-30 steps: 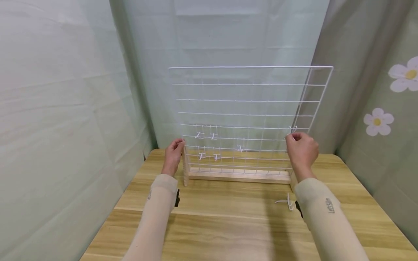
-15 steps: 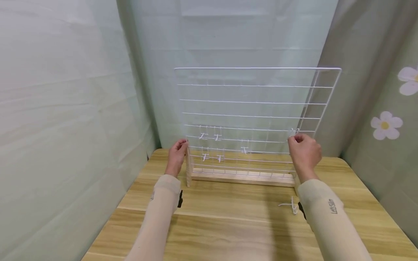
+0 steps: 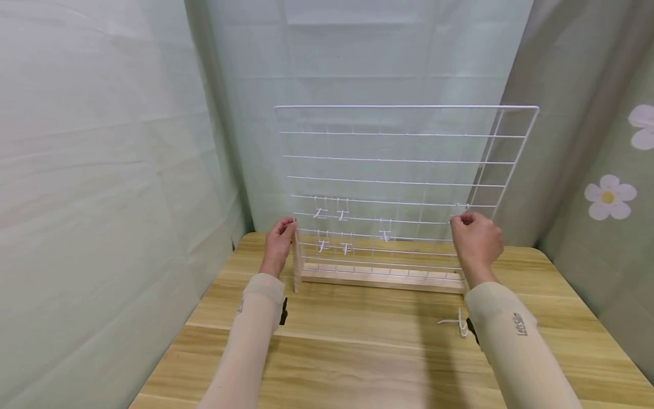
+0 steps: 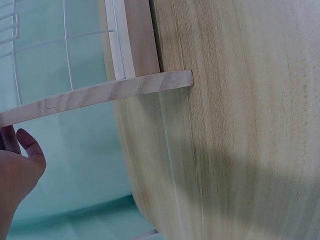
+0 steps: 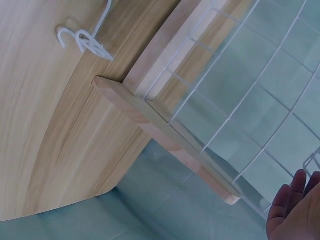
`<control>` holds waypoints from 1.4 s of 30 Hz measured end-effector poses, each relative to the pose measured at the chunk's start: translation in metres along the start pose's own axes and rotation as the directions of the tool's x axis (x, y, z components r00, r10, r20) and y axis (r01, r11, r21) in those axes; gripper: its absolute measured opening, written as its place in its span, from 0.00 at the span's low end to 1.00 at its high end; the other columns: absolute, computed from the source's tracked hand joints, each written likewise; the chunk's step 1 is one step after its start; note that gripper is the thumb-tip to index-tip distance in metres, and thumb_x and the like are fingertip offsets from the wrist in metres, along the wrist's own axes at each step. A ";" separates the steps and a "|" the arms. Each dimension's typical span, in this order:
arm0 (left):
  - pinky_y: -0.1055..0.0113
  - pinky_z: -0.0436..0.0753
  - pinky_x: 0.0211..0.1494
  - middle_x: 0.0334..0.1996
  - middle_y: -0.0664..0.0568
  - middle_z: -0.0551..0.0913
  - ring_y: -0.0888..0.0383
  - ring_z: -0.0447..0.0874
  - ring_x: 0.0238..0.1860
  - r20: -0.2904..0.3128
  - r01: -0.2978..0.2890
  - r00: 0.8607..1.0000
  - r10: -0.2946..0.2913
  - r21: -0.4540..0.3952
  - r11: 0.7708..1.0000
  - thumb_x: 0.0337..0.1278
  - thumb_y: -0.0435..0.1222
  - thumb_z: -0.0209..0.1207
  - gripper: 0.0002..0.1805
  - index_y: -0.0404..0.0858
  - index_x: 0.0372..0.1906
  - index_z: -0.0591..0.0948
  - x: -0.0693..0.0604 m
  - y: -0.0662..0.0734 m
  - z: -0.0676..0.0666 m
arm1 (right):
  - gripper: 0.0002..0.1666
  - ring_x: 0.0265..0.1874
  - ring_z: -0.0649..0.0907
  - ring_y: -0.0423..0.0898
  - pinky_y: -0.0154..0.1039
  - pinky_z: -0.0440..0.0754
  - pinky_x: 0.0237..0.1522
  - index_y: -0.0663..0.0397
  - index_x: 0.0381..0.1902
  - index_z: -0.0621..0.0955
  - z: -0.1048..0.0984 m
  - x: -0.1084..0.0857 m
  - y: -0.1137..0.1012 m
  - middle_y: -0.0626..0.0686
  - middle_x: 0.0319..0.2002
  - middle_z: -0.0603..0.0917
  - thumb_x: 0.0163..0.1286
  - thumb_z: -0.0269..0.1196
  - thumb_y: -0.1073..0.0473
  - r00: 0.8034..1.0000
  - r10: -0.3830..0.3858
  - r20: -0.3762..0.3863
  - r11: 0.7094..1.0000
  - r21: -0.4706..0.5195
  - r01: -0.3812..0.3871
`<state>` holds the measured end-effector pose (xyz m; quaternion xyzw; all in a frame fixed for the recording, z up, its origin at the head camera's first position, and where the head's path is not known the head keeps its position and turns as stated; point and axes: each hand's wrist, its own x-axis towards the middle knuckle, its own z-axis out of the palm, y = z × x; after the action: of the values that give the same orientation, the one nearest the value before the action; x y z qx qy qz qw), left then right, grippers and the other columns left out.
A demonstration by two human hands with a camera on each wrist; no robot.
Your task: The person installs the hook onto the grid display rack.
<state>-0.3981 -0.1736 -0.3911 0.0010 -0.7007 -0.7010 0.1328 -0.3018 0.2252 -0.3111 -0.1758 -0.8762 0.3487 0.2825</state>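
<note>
A white wire grid rack (image 3: 403, 162) stands upright in a wooden base (image 3: 383, 279) on the table. At its left side my left hand (image 3: 278, 244) grips the edge near the top of the wooden upright (image 4: 100, 93); some fingertips are hidden. At the right side my right hand (image 3: 477, 241) pinches a white wire hook (image 5: 312, 159) against the grid, its upper loops showing above the fingers. Several white hooks (image 3: 342, 215) hang on the left and middle of the grid. One more loose hook (image 3: 461, 324) lies on the table by my right sleeve.
The wood-grain table (image 3: 357, 352) extends in front of and beside the rack. Pale green cloth (image 3: 128, 170) hangs on the left and behind. Flower-patterned cloth (image 3: 613, 238) hangs at the right.
The head view has shifted slightly, so the rack and hands appear a little further right. My right hand sits slightly lower against the grid with the hook; the left keeps its place.
</note>
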 end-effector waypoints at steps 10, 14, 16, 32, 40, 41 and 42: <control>0.59 0.73 0.58 0.52 0.47 0.76 0.54 0.73 0.51 0.010 0.016 1.000 -0.016 0.016 1.000 0.72 0.44 0.55 0.23 0.33 0.61 0.75 0.000 0.000 0.002 | 0.21 0.42 0.82 0.65 0.57 0.72 0.36 0.58 0.43 0.86 0.006 -0.003 0.009 0.62 0.41 0.87 0.69 0.53 0.49 1.000 0.006 -0.014 0.999 -0.049 -0.006; 0.58 0.72 0.60 0.53 0.46 0.76 0.53 0.72 0.52 0.019 0.025 0.999 -0.025 0.013 1.000 0.72 0.45 0.55 0.23 0.35 0.61 0.76 0.001 0.000 0.002 | 0.19 0.39 0.82 0.65 0.55 0.71 0.31 0.57 0.37 0.86 0.011 -0.006 0.016 0.62 0.38 0.87 0.66 0.53 0.51 0.999 -0.005 -0.035 0.998 -0.058 0.003; 0.58 0.71 0.61 0.54 0.46 0.75 0.53 0.71 0.53 0.025 0.030 0.999 -0.030 0.006 1.000 0.72 0.46 0.55 0.23 0.35 0.62 0.76 0.001 0.000 0.003 | 0.21 0.39 0.82 0.65 0.55 0.71 0.31 0.57 0.38 0.86 0.012 -0.007 0.017 0.62 0.38 0.87 0.67 0.53 0.49 0.999 0.000 -0.040 0.999 -0.051 -0.002; 0.61 0.73 0.59 0.52 0.49 0.76 0.56 0.72 0.52 -0.003 0.040 0.999 -0.040 -0.019 0.999 0.72 0.43 0.55 0.20 0.35 0.60 0.76 -0.001 0.003 -0.001 | 0.23 0.37 0.83 0.67 0.59 0.72 0.34 0.59 0.38 0.87 0.014 -0.008 0.009 0.62 0.36 0.88 0.71 0.54 0.47 0.983 -0.064 -0.172 0.998 -0.004 0.064; 0.59 0.72 0.62 0.52 0.49 0.75 0.56 0.72 0.53 0.013 0.072 0.997 -0.071 -0.025 0.997 0.72 0.41 0.55 0.21 0.33 0.62 0.75 -0.005 0.012 -0.001 | 0.24 0.37 0.83 0.67 0.58 0.72 0.34 0.59 0.38 0.86 0.013 -0.012 0.011 0.63 0.36 0.87 0.72 0.53 0.46 0.987 -0.070 -0.148 0.998 0.001 0.071; 0.60 0.72 0.62 0.52 0.50 0.76 0.56 0.72 0.53 0.007 0.064 0.998 -0.064 -0.023 0.998 0.72 0.42 0.55 0.21 0.34 0.61 0.76 -0.003 0.008 0.000 | 0.24 0.37 0.83 0.67 0.58 0.72 0.34 0.59 0.38 0.86 0.013 -0.012 0.011 0.62 0.36 0.87 0.72 0.53 0.46 0.986 -0.071 -0.154 0.997 0.005 0.073; 0.60 0.72 0.62 0.52 0.49 0.76 0.56 0.72 0.53 0.003 0.060 0.998 -0.060 -0.024 0.998 0.72 0.43 0.55 0.21 0.35 0.61 0.76 -0.001 0.003 0.000 | 0.24 0.37 0.83 0.67 0.58 0.72 0.34 0.59 0.38 0.86 0.014 -0.012 0.011 0.62 0.36 0.88 0.72 0.53 0.46 0.985 -0.072 -0.158 0.997 0.007 0.074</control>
<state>-0.3967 -0.1738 -0.3879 0.0196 -0.6921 -0.7129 0.1111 -0.2998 0.2202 -0.3316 -0.1690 -0.8547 0.3285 0.3647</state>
